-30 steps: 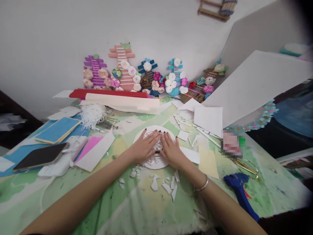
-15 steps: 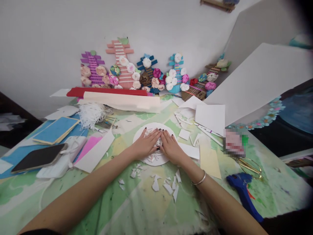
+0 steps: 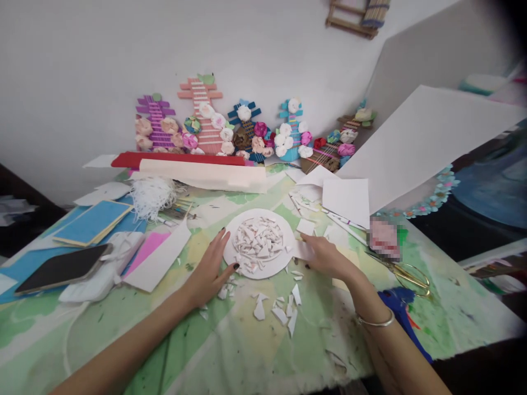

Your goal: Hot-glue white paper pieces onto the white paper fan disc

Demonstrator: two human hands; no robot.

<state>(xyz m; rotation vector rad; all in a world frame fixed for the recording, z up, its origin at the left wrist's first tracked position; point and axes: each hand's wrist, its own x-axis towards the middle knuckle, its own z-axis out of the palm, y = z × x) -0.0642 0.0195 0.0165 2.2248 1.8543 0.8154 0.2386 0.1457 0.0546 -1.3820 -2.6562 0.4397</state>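
A round white paper disc (image 3: 235, 224) lies on the green painted table (image 3: 247, 345) with several small white paper pieces (image 3: 258, 242) heaped on it. My left hand (image 3: 209, 269) rests flat and open at the disc's left edge, thumb touching the rim. My right hand (image 3: 327, 258) lies to the right of the disc, its fingers on a white paper strip (image 3: 303, 250). More white scraps (image 3: 280, 310) are scattered on the table in front of the disc.
A dark phone (image 3: 61, 266), blue boards (image 3: 93, 219) and pink and white paper (image 3: 158, 255) lie left. A blue glue gun (image 3: 401, 315) and gold scissors (image 3: 407, 271) lie right. Paper flower ornaments (image 3: 247, 131) line the wall behind rolled red and cream paper (image 3: 201, 167).
Both hands have lifted off the heap of pieces on the disc and moved apart, the left to the disc's left rim, the right onto the paper strip at its right.
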